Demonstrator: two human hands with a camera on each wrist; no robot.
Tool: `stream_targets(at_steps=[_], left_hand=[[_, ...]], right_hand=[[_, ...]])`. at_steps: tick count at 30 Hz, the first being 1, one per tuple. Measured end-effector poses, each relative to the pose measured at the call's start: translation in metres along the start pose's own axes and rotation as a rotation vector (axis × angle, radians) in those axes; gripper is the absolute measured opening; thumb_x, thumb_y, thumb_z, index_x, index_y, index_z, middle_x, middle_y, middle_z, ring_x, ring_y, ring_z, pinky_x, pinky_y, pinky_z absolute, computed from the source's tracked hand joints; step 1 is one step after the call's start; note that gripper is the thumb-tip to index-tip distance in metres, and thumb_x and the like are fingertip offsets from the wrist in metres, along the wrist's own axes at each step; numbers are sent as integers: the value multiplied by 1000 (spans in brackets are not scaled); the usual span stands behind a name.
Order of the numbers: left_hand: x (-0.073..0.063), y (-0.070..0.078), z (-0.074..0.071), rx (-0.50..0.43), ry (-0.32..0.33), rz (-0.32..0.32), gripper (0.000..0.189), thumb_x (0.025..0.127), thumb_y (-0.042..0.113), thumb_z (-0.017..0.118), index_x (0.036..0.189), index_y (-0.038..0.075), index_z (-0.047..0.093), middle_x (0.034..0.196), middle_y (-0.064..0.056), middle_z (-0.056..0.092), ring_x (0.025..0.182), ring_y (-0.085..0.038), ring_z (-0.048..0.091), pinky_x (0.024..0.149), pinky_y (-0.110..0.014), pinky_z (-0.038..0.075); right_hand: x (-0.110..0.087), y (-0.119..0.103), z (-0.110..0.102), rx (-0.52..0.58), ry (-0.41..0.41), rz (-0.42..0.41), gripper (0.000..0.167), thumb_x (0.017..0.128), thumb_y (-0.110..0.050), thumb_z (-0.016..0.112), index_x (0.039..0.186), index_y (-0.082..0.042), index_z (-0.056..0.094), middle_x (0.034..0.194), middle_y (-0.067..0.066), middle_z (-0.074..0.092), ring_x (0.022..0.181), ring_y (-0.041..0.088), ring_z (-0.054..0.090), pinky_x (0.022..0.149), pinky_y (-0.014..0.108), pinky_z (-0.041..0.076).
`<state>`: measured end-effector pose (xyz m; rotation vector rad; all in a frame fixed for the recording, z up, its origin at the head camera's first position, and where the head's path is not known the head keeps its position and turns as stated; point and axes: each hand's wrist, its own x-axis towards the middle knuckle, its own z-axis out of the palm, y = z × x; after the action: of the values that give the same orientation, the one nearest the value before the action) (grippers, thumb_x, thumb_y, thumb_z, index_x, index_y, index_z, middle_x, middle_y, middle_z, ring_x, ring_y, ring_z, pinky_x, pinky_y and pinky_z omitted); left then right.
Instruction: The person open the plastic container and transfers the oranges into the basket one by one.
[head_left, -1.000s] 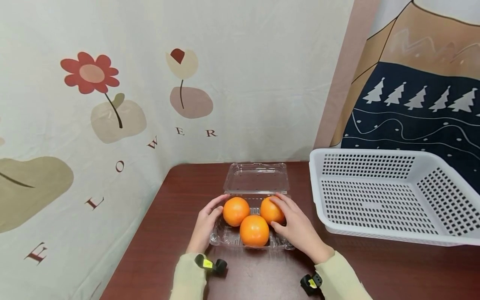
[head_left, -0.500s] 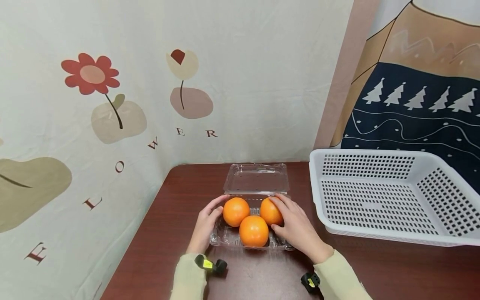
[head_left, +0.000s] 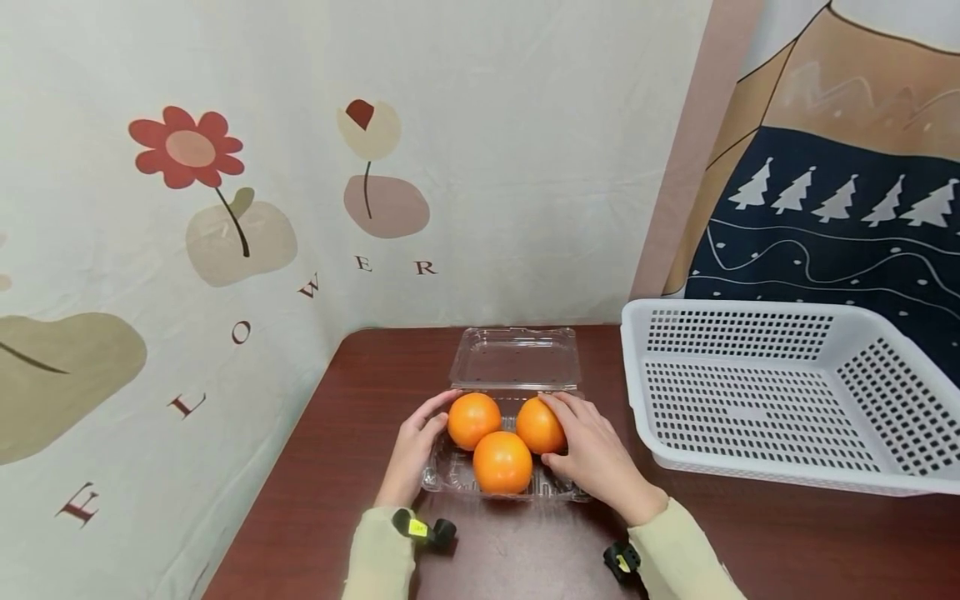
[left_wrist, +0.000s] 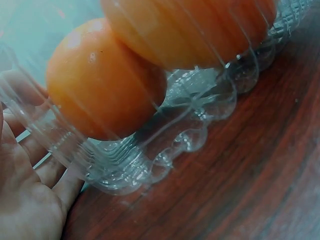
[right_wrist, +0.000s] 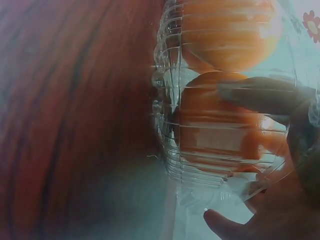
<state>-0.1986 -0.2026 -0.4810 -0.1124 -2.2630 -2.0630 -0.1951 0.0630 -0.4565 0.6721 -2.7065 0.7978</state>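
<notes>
In the head view, three oranges sit in the base of a clear plastic clamshell container point(head_left: 453, 479), its lid point(head_left: 517, 358) folded back behind. My left hand point(head_left: 408, 450) holds the container's left side, thumb over the rim beside the left orange point(head_left: 472, 421). My right hand point(head_left: 600, 458) grips the right orange point(head_left: 538, 425), fingertips on its top and thumb at its near side. The front orange point(head_left: 502, 462) lies between the hands, touching neither. Through the clear wall in the left wrist view, my left fingers point(left_wrist: 47, 167) show outside the container. The right wrist view shows my right thumb point(right_wrist: 260, 95) over an orange.
A white perforated plastic basket point(head_left: 750, 475) stands to the right on the dark red wooden table point(head_left: 352, 392). Behind the table hangs a pale cloth point(head_left: 525, 167) printed with flowers and letters. A patterned cloth with trees point(head_left: 832, 233) hangs behind the basket.
The right orange has shifted slightly left under my right hand. The front orange has also moved a little left. My left hand and the container stay in place.
</notes>
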Motion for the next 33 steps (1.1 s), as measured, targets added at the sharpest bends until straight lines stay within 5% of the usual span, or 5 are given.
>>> stream_targets(at_steps=[15,25,33], left_hand=[[-8,26,3,-4,-2,-48,31,94,20,45,123,15,54,123,2,53,114,-11,47,99,-31,33],[-3,10,3,-80,-21,-30,30,92,24,48,120,16,56,123,0,54,114,-13,48,97,-27,35],[1,0,1,-54,1,9,30,91,27,50,120,19,57,121,1,55,114,-12,48,96,-26,36]], right_hand=[[2,-3,-1,-1,21,-14,78,63,-34,76,131,-17,44,121,5,47,107,22,45,86,41,41],[-2,-2,-1,-1,66,30,70,65,-40,73,128,-23,46,116,4,44,83,24,53,72,39,45],[0,-1,-4,100,76,71,69,69,-42,70,130,-27,42,119,2,42,81,22,53,69,38,45]])
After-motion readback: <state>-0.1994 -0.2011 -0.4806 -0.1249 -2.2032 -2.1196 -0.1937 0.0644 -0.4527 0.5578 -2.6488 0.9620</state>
